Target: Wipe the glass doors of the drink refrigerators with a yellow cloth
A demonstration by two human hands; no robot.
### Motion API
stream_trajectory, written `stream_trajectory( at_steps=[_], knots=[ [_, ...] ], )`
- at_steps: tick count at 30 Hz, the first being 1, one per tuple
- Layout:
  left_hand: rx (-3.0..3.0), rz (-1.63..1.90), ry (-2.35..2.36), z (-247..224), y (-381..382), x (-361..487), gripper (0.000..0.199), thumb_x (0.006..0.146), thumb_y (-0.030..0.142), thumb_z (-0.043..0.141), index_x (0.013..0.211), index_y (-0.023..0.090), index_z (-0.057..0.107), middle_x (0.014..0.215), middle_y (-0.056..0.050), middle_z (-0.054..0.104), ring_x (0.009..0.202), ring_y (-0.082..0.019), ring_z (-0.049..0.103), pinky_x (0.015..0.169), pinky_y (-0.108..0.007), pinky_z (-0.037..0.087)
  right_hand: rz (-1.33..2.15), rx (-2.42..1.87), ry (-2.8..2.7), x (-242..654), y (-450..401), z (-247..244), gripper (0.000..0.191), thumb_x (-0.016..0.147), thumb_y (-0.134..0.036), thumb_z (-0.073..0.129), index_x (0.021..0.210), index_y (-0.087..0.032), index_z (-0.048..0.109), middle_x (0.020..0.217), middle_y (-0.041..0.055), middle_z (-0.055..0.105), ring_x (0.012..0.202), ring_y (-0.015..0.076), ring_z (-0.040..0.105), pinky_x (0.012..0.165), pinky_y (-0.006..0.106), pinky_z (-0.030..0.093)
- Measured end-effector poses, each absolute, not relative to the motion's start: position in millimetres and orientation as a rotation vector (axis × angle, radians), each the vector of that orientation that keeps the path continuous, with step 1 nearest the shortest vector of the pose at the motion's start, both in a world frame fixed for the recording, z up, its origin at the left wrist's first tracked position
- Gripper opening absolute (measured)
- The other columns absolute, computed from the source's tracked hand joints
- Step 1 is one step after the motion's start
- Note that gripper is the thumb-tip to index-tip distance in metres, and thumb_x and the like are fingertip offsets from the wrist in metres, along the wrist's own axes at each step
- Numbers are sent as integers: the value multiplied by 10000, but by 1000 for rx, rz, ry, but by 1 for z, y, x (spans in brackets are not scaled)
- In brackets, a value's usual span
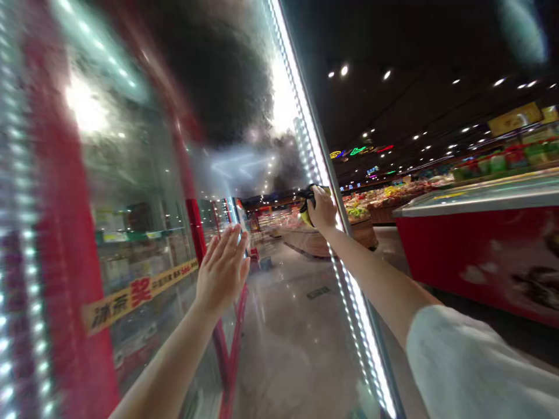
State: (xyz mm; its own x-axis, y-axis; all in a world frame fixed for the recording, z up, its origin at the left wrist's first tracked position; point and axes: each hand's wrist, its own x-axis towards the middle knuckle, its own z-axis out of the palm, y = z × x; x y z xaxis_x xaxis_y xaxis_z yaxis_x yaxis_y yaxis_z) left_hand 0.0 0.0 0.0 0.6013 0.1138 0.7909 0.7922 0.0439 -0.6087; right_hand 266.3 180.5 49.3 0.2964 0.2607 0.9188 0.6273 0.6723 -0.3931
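Note:
My right hand (322, 210) is closed round a dark and yellow cloth-like item (306, 205), close to the lit edge of a glass door (321, 148). That door stands open and slanted, with rows of small white lights along its edge. My left hand (222, 269) is raised with its fingers stretched out, holding nothing. It is in front of the red-framed glass (142, 244) on the left; whether it touches anything cannot be made out. A yellow strip with dark and red characters (142, 293) crosses that glass.
At the right is a red chest freezer (463, 256) with a glass top. Produce displays (393, 195) lie farther back. A shiny floor (279, 337) runs ahead between the red frames and the open door.

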Motion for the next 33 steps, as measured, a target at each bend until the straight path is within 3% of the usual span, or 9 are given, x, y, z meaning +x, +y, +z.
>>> stream_trajectory(
  at_steps=[5, 12, 17, 26, 33],
  knots=[
    [-1486, -587, -922, 4, -5, -4, 716, 1005, 272, 496, 1643, 262, 170, 1650, -95, 352, 1522, -276, 355, 1257, -515, 287, -331, -771, -1263, 257, 201, 6, 451, 989, -247, 447, 1415, -147, 555, 1499, 156, 555, 1407, 295, 470, 1139, 512, 419],
    [-1465, -585, -970, -1, -12, -2, 784, 993, 271, 551, 1645, 299, 116, 1665, -59, 324, 1519, -257, 362, 1277, -477, 255, -322, -710, -1277, 246, 211, 15, 463, 982, -249, 443, 1430, -190, 543, 1512, 125, 544, 1423, 268, 451, 1151, 503, 411],
    [-1493, -628, -1038, -8, -14, -2, 766, 994, 280, 575, 1642, 289, 167, 1643, -75, 377, 1505, -255, 390, 1275, -460, 262, -313, -717, -1290, 236, 219, 16, 480, 942, -204, 459, 1409, -178, 568, 1485, 134, 560, 1408, 270, 455, 1180, 502, 375],
    [-1594, -633, -1174, -12, -29, -11, 661, 1015, 308, 543, 1616, 330, 269, 1636, -43, 381, 1539, -219, 307, 1306, -443, 140, -247, -643, -1339, 227, 218, 6, 513, 907, -212, 491, 1412, -206, 575, 1455, 130, 583, 1373, 279, 501, 1158, 510, 408],
    [-1685, -540, -1201, -6, -48, -14, 661, 1029, 273, 499, 1629, 298, 224, 1645, -58, 358, 1565, -159, 216, 1309, -392, 99, -228, -716, -1307, 232, 208, 32, 509, 947, -201, 473, 1452, -189, 532, 1495, 134, 561, 1418, 268, 474, 1167, 489, 402]
  ],
)
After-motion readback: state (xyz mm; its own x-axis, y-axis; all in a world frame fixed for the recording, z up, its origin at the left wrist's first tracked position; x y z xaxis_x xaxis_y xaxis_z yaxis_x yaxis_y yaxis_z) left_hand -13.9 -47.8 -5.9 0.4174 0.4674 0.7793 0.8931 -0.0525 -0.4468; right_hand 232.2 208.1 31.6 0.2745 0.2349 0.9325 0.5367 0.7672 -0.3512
